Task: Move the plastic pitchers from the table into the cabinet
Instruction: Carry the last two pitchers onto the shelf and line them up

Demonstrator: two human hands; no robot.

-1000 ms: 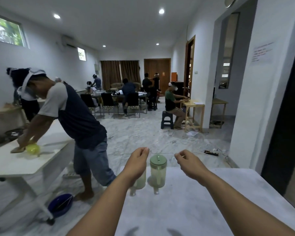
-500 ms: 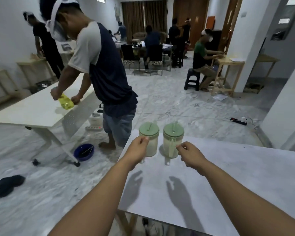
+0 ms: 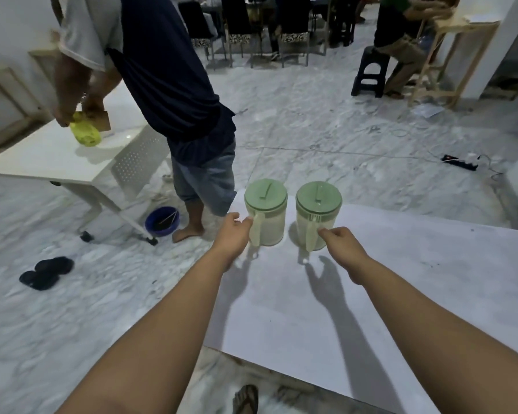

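Since a moment ago both hands have closed in on the handles: the left hand [image 3: 233, 234] touches the left pitcher [image 3: 266, 213], the right hand [image 3: 341, 245] the right pitcher [image 3: 318, 216], fingers loosely curled, not clamped, on the white tabletop [image 3: 401, 294] above a marble floor [image 3: 72, 309].

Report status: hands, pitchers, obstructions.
Left hand and right hand open, each at a handle. Both pitchers upright on table, lids on. Nothing in the way.

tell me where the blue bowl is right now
The blue bowl sits on the marble floor left of the pitcher table, beside a standing person's bare foot and under the white table.
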